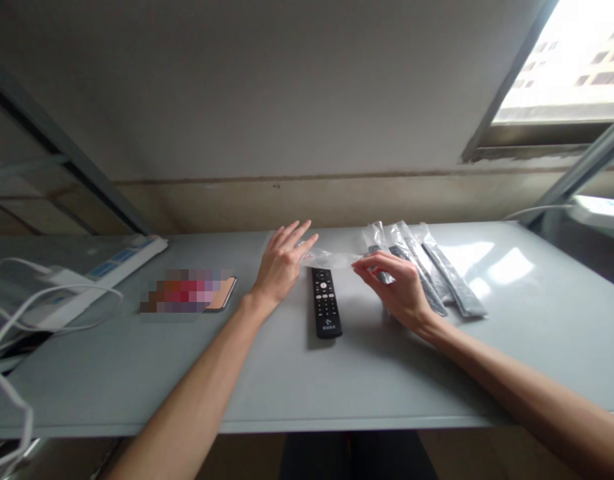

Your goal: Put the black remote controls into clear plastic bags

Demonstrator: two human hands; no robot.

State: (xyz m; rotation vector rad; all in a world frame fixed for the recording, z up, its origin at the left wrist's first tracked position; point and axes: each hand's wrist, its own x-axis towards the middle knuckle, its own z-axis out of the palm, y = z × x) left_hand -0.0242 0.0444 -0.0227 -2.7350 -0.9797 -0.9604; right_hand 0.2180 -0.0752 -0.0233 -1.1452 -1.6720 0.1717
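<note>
A clear plastic bag (331, 259) stretches between my two hands, just above the top end of a black remote control (327, 307). The remote lies face up on the grey table, its numbered end toward me, and its far tip is covered by the bag. My right hand (394, 283) pinches the bag's right end between thumb and fingertips. My left hand (284, 263) has its fingers spread over the bag's left part; no grip shows there. Several remotes in clear bags (417, 267) lie side by side just beyond my right hand, partly hidden by it.
A phone (221, 295) with a lit screen lies left of my left arm. Farther left are a white power strip (117, 270) and loose white cables (11, 393). The grey table (267, 393) meets a wall at the back. A white device (599, 210) sits at the far right.
</note>
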